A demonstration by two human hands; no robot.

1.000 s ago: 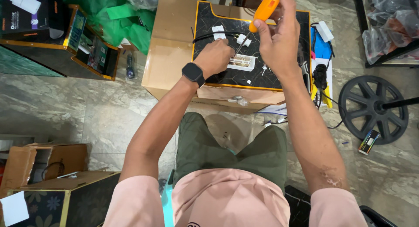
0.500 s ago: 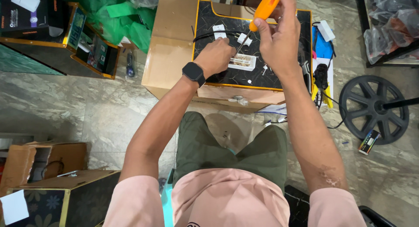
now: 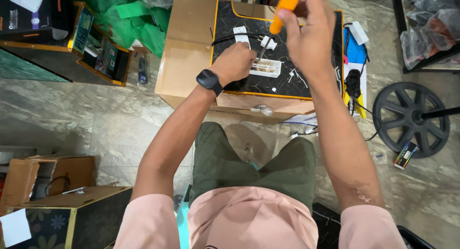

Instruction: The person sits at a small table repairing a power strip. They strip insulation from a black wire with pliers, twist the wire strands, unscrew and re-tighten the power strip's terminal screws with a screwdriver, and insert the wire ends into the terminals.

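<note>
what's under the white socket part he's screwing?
The white part lies on a black mat with an orange edge, which sits on a cardboard box. The left hand covers its left end. The screwdriver tip meets it from above.

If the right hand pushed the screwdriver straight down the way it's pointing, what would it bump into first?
Most likely the white plastic part that the left hand steadies: the screwdriver in the right hand aims there, though depth is unclear.

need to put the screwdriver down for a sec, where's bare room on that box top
The tan cardboard left of the black mat is bare, up to the box's left edge. The mat's near left corner, by the left hand, is also open. It is crowded around the white part under the screwdriver and right hand, with loose white bits.
</note>
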